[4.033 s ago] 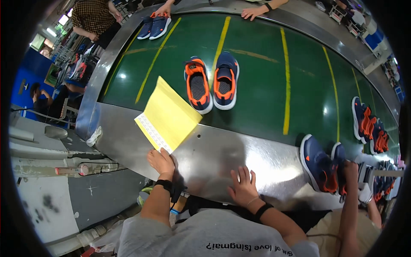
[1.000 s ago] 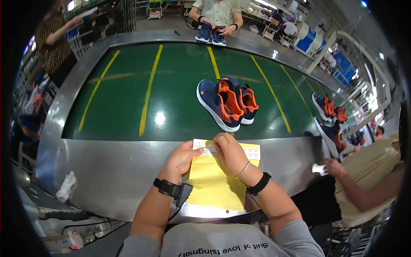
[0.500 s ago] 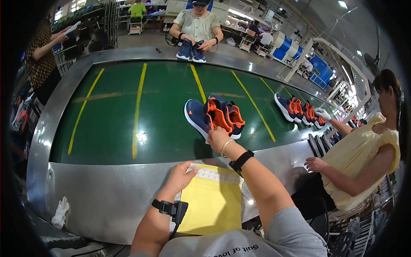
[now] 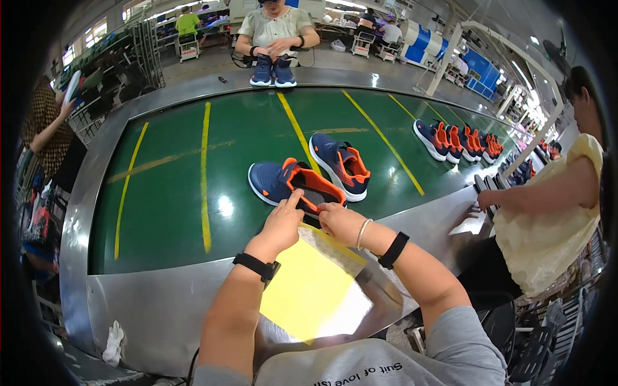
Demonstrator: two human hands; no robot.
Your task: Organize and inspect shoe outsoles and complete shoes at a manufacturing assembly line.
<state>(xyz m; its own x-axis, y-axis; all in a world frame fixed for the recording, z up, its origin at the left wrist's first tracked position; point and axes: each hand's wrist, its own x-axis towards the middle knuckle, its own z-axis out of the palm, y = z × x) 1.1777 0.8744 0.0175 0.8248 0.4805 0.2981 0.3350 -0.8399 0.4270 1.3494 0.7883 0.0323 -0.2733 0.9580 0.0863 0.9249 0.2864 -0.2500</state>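
Note:
A navy sneaker with orange lining and white sole [image 4: 270,180] lies on the green belt in front of me, its opening toward my hands. My left hand [image 4: 280,226] has closed fingers at the near collar edge, index reaching into the orange opening. Beside it, my right hand [image 4: 342,224] pinches the same collar near the heel; whether a small label is between the fingers, I cannot make out. A matching sneaker [image 4: 338,164] rests just behind and to the right. Below my hands, a yellow sheet [image 4: 309,283] with a white label strip along its far edge lies on the metal ledge.
Several matching sneakers [image 4: 457,143] stand in a row on the belt [image 4: 167,193] at right. Across it, a co-worker handles another navy pair [image 4: 273,72]. At right sits a person in a yellow top [image 4: 547,212]. A white glove [image 4: 113,344] lies on the ledge's lower left.
The near sneaker has turned and moved left, apart from its mate. My left hand has left the yellow sheet and joined my right at the collar. The sheet now lies tilted.

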